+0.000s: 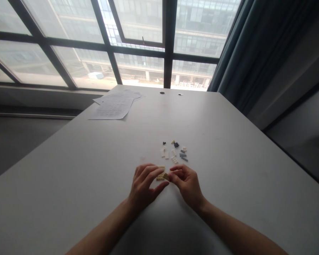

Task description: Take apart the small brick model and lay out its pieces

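Fingers (152, 174) of the left grip (145, 184) partly hide the tan bricks (160, 179) on the table (228, 198), so I cannot count them; both forearms (106, 226) are cut off at the near edge. Beyond, white pieces (167, 155) and dark pieces (176, 145) are too small to count; about three grey pieces (183, 155) lie farther right. Two hands show. The right grip (185, 180) pinches one tan piece (165, 176) at its left, between both hands. The left grip is spread, thumb apart; whether it touches anything is unclear.
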Available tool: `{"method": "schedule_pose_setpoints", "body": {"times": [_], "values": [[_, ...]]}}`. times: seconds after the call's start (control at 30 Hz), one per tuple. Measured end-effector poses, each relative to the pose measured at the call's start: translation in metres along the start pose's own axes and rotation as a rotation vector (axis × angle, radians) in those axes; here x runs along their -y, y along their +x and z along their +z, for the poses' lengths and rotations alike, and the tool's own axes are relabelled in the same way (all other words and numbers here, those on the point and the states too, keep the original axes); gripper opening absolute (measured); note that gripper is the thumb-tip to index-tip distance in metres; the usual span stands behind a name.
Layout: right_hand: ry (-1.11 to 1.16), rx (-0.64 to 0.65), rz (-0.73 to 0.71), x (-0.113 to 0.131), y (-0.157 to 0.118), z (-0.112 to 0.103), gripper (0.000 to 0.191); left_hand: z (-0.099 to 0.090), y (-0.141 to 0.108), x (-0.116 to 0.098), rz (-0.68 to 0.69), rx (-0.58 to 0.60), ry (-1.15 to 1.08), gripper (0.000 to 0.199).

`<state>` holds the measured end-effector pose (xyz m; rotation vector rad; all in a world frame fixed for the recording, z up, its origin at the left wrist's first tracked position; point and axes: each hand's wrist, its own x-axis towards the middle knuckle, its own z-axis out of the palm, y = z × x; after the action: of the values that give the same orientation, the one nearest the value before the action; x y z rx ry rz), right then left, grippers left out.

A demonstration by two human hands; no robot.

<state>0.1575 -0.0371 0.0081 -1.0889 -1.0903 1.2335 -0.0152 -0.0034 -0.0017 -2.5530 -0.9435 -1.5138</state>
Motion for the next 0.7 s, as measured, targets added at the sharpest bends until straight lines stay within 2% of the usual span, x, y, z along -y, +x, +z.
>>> {"method": "schedule_pose_setpoints", "body": {"times": [0.13,0.4,0.57,0.7], "values": [[0.036,-0.034,0.029,0.002,0.0,0.001,0.024,0.0,-0.002,0.001,0.008,0.007,0.006,0.035],[0.041,0.023,0.012,-0.002,-0.002,0.002,0.022,0.001,0.001,-0.002,0.006,0.005,0.028,0.022],[-0.213,0.185,-0.066,0.009,0.006,-0.009,0.033,0.001,0.001,-0.001,0.021,0.033,0.035,0.022],[-0.383,0.281,-0.204,0.018,0.011,-0.017,0.026,0.002,-0.003,0.003,0.034,0.067,0.027,0.026]]}}
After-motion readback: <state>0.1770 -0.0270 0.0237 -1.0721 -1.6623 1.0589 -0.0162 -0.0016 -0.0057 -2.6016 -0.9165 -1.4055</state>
